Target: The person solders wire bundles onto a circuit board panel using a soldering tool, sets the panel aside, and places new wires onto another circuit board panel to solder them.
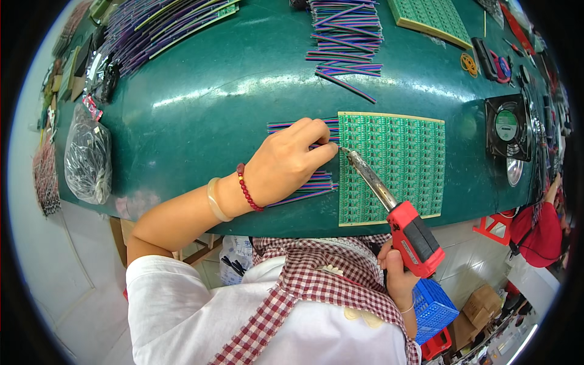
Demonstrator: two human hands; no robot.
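My left hand (pixel 293 159) is closed at the left edge of a green circuit board panel (pixel 392 170), its thumb and fingers pinched on a multicoloured wire strip whose end is mostly hidden. More dark wire strips (pixel 310 187) with coloured stripes lie side by side under and around this hand, ends toward the panel. My right hand (pixel 398 277) grips the red and black handle of a soldering iron (pixel 377 185). The iron slants up and left, its tip at the panel's left edge, close beside my left fingertips. Whether the tip touches the board, I cannot tell.
A pile of wire strips (pixel 347 39) lies at the far middle, with a larger bundle (pixel 158 27) far left. More board panels (pixel 432 18) are stacked far right. A black fan (pixel 508 128) stands at right; a clear bag (pixel 89 158) sits at the left edge.
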